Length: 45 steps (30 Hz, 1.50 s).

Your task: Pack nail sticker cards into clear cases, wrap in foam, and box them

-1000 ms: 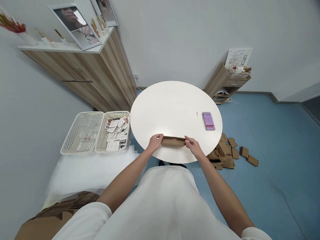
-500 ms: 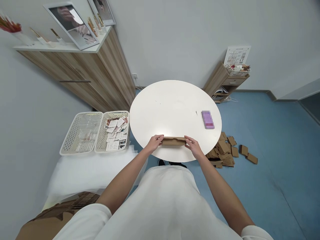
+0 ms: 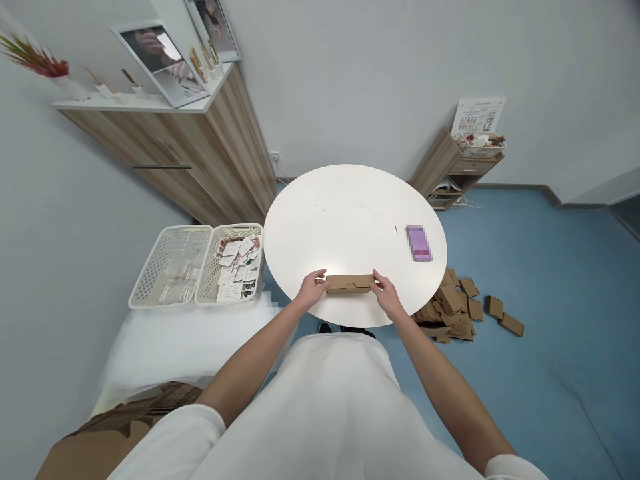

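A small, long brown cardboard box (image 3: 350, 285) lies crosswise near the front edge of the white oval table (image 3: 345, 220). Its lid is down, and a curved notch shows at the middle of the front. My left hand (image 3: 313, 289) is at the box's left end, thumb against the corner and fingers curled just above. At the other end, my right hand (image 3: 385, 293) grips the right corner with thumb and fingers. The box's underside is hidden.
A blurred purple item (image 3: 419, 243) and a small dark thing (image 3: 396, 229) lie on the table. Left stand white baskets with clear plastic pieces (image 3: 183, 263) and printed cards (image 3: 240, 263). Folded cardboard boxes (image 3: 453, 303) are heaped on the floor at right. A wooden cabinet (image 3: 175, 150) stands behind.
The box's lid has come down, so its open inside no longer shows. My hands stay at its two ends, the left slightly looser. The whole view has shifted a little.
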Each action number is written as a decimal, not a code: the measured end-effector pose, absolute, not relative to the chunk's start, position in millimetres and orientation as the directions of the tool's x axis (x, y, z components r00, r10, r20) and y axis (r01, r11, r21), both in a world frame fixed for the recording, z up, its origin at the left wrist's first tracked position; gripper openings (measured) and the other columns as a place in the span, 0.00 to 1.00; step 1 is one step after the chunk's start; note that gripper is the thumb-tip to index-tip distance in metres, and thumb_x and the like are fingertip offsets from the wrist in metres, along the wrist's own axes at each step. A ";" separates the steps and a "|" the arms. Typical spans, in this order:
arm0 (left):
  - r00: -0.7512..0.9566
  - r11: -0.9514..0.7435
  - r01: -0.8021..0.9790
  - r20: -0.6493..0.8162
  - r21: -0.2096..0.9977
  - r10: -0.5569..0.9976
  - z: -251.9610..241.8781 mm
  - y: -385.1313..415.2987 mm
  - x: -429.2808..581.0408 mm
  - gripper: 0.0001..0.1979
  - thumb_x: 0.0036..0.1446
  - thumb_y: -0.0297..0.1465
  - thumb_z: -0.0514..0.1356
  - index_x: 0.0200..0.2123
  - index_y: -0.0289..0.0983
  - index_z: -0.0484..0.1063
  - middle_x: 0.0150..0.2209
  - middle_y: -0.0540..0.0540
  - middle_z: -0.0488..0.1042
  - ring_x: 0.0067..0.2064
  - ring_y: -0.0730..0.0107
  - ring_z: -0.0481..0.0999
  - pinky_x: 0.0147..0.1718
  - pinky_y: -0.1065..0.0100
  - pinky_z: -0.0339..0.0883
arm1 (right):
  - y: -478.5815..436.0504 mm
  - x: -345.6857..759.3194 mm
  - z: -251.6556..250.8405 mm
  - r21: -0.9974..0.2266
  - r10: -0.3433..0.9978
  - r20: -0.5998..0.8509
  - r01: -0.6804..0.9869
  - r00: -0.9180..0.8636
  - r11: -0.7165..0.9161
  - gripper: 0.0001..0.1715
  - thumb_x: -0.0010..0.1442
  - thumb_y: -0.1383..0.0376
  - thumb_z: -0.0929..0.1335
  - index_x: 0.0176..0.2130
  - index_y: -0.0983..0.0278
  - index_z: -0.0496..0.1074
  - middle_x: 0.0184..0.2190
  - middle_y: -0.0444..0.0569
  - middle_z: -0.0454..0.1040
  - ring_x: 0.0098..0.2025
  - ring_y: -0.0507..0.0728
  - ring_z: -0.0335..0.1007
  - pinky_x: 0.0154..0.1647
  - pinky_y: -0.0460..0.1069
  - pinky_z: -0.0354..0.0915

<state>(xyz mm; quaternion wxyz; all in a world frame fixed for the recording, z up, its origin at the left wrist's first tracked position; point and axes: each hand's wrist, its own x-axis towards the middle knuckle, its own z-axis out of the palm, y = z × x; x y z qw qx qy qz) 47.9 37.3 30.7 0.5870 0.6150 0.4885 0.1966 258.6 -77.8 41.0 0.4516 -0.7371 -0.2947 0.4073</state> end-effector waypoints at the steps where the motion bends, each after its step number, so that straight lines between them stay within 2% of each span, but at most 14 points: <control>1: 0.421 0.190 0.378 -0.351 0.906 0.837 29.4 35.7 46.3 0.23 0.49 0.34 0.58 0.49 0.36 0.64 0.48 0.39 0.67 0.41 0.70 0.71 0.41 0.67 0.64 | -79.9 257.4 39.7 -0.907 0.792 -0.348 0.032 0.501 -0.419 0.34 0.49 0.56 0.65 0.55 0.56 0.58 0.49 0.49 0.64 0.44 0.56 0.65 0.44 0.53 0.64; 3: 0.401 0.213 0.413 -0.387 0.885 0.830 28.2 33.4 43.8 0.21 0.51 0.37 0.56 0.48 0.36 0.65 0.48 0.39 0.68 0.42 0.68 0.71 0.41 0.66 0.64 | -83.5 255.0 37.2 -0.904 0.776 -0.390 -0.045 0.496 -0.425 0.35 0.49 0.56 0.66 0.55 0.58 0.58 0.48 0.50 0.64 0.42 0.56 0.66 0.41 0.52 0.66; 6: 0.437 0.193 0.462 -0.411 0.865 0.800 29.5 30.2 43.9 0.18 0.54 0.39 0.52 0.45 0.36 0.68 0.46 0.41 0.70 0.43 0.65 0.71 0.42 0.64 0.64 | -86.2 252.9 35.1 -0.897 0.782 -0.426 -0.097 0.454 -0.432 0.28 0.49 0.56 0.65 0.50 0.59 0.64 0.49 0.51 0.65 0.43 0.56 0.66 0.39 0.52 0.67; 10: 0.456 0.146 0.450 -0.368 0.881 0.810 31.6 22.1 53.9 0.17 0.53 0.34 0.53 0.47 0.37 0.66 0.48 0.43 0.70 0.45 0.65 0.71 0.44 0.64 0.64 | -87.1 257.2 35.7 -0.922 0.786 -0.350 -0.041 0.510 -0.384 0.25 0.49 0.59 0.65 0.48 0.60 0.65 0.49 0.51 0.66 0.44 0.56 0.66 0.42 0.53 0.65; 13: 0.474 0.173 0.378 -0.350 0.910 0.808 28.4 12.9 65.0 0.19 0.50 0.29 0.56 0.47 0.37 0.64 0.49 0.42 0.68 0.48 0.65 0.70 0.45 0.64 0.65 | -92.0 265.1 35.2 -0.932 0.774 -0.306 -0.010 0.554 -0.362 0.25 0.47 0.61 0.66 0.46 0.61 0.64 0.49 0.51 0.66 0.46 0.56 0.66 0.45 0.53 0.63; 17: 0.510 0.240 0.317 -0.379 0.917 0.773 18.2 -0.3 78.5 0.17 0.48 0.30 0.58 0.43 0.37 0.65 0.47 0.42 0.69 0.49 0.65 0.69 0.45 0.65 0.64 | -106.1 276.7 27.6 -0.894 0.707 -0.369 -0.022 0.603 -0.447 0.21 0.46 0.58 0.67 0.41 0.63 0.65 0.44 0.52 0.69 0.44 0.57 0.68 0.43 0.52 0.64; 20: 0.522 0.238 0.392 -0.427 0.889 0.738 10.7 -7.7 88.3 0.18 0.48 0.35 0.59 0.43 0.36 0.64 0.45 0.41 0.70 0.47 0.64 0.70 0.44 0.65 0.64 | -115.2 287.1 18.1 -0.853 0.646 -0.388 0.010 0.658 -0.523 0.22 0.45 0.54 0.67 0.39 0.63 0.65 0.40 0.52 0.71 0.42 0.57 0.68 0.43 0.51 0.64; 25: 0.448 0.115 0.616 -0.466 0.780 0.763 5.3 -11.1 108.8 0.35 0.43 0.43 0.60 0.53 0.35 0.55 0.49 0.37 0.64 0.41 0.63 0.71 0.38 0.64 0.65 | -114.6 306.9 4.2 -0.773 0.625 -0.409 0.111 0.665 -0.625 0.31 0.45 0.54 0.66 0.47 0.63 0.60 0.41 0.52 0.68 0.35 0.54 0.68 0.38 0.51 0.64; 30: 0.427 -0.027 0.682 -0.368 0.731 0.826 10.3 -11.3 133.0 0.30 0.45 0.36 0.59 0.52 0.36 0.56 0.44 0.40 0.66 0.43 0.62 0.68 0.38 0.64 0.64 | -108.9 318.4 -2.2 -0.788 0.758 -0.366 0.253 0.540 -0.561 0.27 0.45 0.60 0.66 0.46 0.62 0.62 0.36 0.46 0.67 0.24 0.49 0.63 0.33 0.49 0.63; 34: 0.435 -0.088 0.659 -0.283 0.747 0.855 23.2 -22.7 167.9 0.30 0.46 0.35 0.58 0.54 0.39 0.54 0.44 0.42 0.62 0.47 0.61 0.66 0.40 0.62 0.64 | -126.2 339.6 3.3 -0.834 0.752 -0.307 0.216 0.583 -0.508 0.25 0.47 0.60 0.65 0.47 0.61 0.62 0.38 0.46 0.66 0.24 0.48 0.61 0.30 0.48 0.62; 39: 0.594 -0.168 0.586 -0.279 0.793 0.754 39.1 -57.0 252.2 0.35 0.47 0.39 0.57 0.58 0.42 0.47 0.48 0.42 0.56 0.47 0.62 0.64 0.41 0.62 0.64 | -184.1 402.9 12.0 -0.892 0.593 -0.236 0.071 0.770 -0.447 0.28 0.49 0.56 0.64 0.49 0.62 0.61 0.41 0.50 0.65 0.31 0.51 0.63 0.34 0.49 0.63; 42: 0.730 -0.214 0.539 -0.325 0.815 0.602 37.3 -83.2 311.1 0.40 0.47 0.40 0.57 0.60 0.40 0.42 0.48 0.41 0.55 0.47 0.63 0.64 0.42 0.63 0.64 | -227.6 442.2 9.5 -0.885 0.432 -0.234 -0.006 0.871 -0.466 0.29 0.50 0.54 0.64 0.50 0.63 0.61 0.43 0.53 0.63 0.38 0.54 0.63 0.39 0.50 0.63; 45: 0.814 -0.288 0.526 -0.375 0.800 0.444 26.8 -105.2 363.3 0.43 0.46 0.43 0.58 0.60 0.36 0.41 0.49 0.39 0.56 0.51 0.58 0.60 0.46 0.61 0.61 | -264.9 469.7 2.1 -0.839 0.271 -0.296 -0.114 0.916 -0.532 0.32 0.51 0.52 0.63 0.52 0.63 0.60 0.45 0.54 0.61 0.41 0.56 0.62 0.41 0.51 0.62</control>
